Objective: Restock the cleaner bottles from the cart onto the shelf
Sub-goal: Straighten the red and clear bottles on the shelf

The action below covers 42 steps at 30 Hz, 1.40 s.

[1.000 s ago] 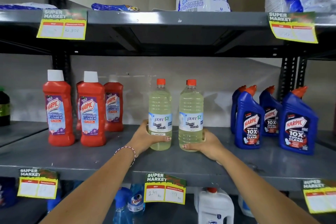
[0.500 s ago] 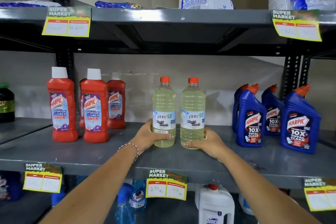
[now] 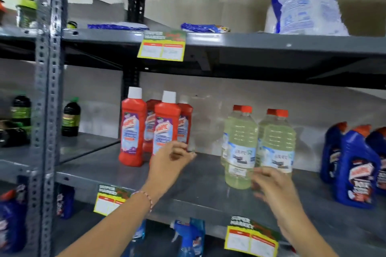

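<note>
Two clear bleach bottles with pale yellow liquid and red caps stand upright on the grey middle shelf [image 3: 200,185]: the left bottle [image 3: 240,148] and the right bottle [image 3: 276,142], with more of the same behind them. My left hand [image 3: 171,160] hovers over the shelf left of them, fingers loosely curled, holding nothing, in front of the red bathroom cleaner bottles [image 3: 150,127]. My right hand [image 3: 273,185] is blurred, just in front of the right bleach bottle's base, fingers apart and off the bottle. The cart is out of view.
Blue toilet cleaner bottles [image 3: 355,165] stand at the right of the same shelf. Dark bottles [image 3: 71,117] sit past a perforated steel upright [image 3: 48,110] at the left. Detergent bags [image 3: 302,6] lie on the upper shelf. Spray bottles [image 3: 188,238] stand below. Yellow price tags [image 3: 161,47] hang off shelf edges.
Both hands have let go of the two bleach bottles and drawn back toward me. The left hand has moved left. My view has swung left, shifting everything to the right.
</note>
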Each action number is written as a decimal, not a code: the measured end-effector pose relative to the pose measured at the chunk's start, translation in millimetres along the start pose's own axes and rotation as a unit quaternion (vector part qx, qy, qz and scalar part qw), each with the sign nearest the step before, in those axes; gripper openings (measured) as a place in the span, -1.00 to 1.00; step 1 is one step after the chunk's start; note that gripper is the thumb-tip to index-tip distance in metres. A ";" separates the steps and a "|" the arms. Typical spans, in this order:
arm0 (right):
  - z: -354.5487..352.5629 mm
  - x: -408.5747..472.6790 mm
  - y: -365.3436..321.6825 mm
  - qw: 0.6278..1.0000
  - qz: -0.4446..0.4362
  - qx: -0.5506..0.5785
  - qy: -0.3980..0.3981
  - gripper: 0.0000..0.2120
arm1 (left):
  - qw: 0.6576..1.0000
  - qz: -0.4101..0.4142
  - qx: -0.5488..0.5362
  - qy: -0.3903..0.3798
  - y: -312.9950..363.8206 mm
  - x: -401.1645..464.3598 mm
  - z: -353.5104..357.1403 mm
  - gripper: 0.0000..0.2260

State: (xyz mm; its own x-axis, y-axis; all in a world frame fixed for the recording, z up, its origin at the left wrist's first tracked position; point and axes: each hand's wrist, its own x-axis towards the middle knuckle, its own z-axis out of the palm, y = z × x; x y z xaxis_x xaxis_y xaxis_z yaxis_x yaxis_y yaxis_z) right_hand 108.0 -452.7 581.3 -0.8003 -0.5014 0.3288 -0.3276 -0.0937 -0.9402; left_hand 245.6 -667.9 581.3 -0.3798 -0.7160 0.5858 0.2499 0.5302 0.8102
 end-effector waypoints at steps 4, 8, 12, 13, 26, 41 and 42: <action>83.1 -3.3 2.5 0.976 0.019 -0.125 -0.176 -0.71 | 0.986 0.041 -0.003 0.160 -20.0 31.0 -96.1 -0.56; 149.8 22.5 5.7 0.961 0.071 -0.099 -0.249 -0.42 | 0.995 -0.092 -0.033 0.035 -72.5 73.2 -150.7 -0.45; 221.1 42.8 7.4 0.969 0.068 -0.046 -0.232 -0.34 | 0.983 -0.157 -0.069 -0.062 -109.0 90.2 -172.9 -0.62; 222.0 50.7 7.2 0.972 0.060 -0.032 -0.227 -0.40 | 0.984 -0.151 -0.074 -0.065 -104.1 91.9 -165.6 -0.60; 236.5 71.9 11.1 0.977 0.051 -0.006 -0.209 -0.49 | 0.980 -0.161 -0.058 -0.106 -99.7 94.6 -159.3 -0.50; 232.0 80.6 17.1 0.968 0.059 -0.010 -0.243 -0.51 | 0.979 -0.170 -0.029 -0.106 -103.1 93.8 -156.8 -0.49; 230.9 80.5 16.7 0.968 0.061 -0.007 -0.245 -0.51 | 0.979 -0.169 -0.030 -0.107 -102.7 93.6 -156.8 -0.49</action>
State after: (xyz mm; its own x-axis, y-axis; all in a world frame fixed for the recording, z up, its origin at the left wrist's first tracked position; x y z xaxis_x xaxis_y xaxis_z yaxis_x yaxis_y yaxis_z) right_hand 154.0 -693.3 571.4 -0.5007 -0.8559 0.1297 -0.2551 0.0027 -0.9669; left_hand 324.0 -860.6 556.4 -0.6268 -0.7305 0.2711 0.1275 0.2471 0.9606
